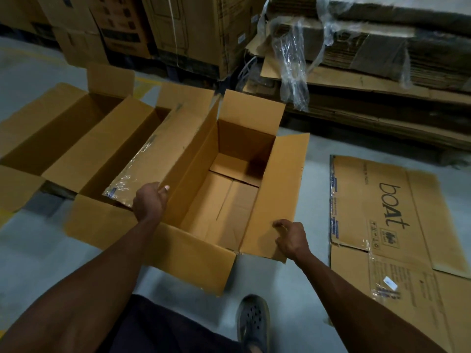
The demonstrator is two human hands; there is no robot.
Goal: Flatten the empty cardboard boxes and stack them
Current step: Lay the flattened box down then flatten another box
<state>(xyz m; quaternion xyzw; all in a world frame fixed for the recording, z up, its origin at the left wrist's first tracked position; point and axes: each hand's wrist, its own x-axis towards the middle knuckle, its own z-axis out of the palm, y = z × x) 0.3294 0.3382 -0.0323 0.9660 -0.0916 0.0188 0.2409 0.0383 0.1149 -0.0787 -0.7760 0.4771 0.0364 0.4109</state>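
— Boxes first: the open box [224, 200] stands on the grey floor [300, 289] right in front of the person's shoe [252, 324], all four top flaps spread out, nothing inside, bottom flaps closed.

— And the hands?

— Left hand [149, 202] grips the top edge of the left wall near the close corner, fingers curled over it. Right hand [290, 239] rests on the right flap; its fingers are bent, but I can't tell whether they pinch the cardboard or only touch it.

— So how should this go?

— I'd say the bottom has to give before anything folds. Tip it over or push the bottom flaps out, then press two opposite corners toward each other so the walls collapse along their creases, not across a panel. Pulling on that right flap alone might just tear it.

— Where does it end up?

— Probably on the flattened box [397, 225], lying printed side up on the floor just to the right. A second open box [84, 138] waits on the left, touching this one's flap.

— Further back?

— Flat cardboard sheets [382, 72] with loose plastic wrap [290, 64] hanging over them, and taller stacked cartons [178, 29] behind.
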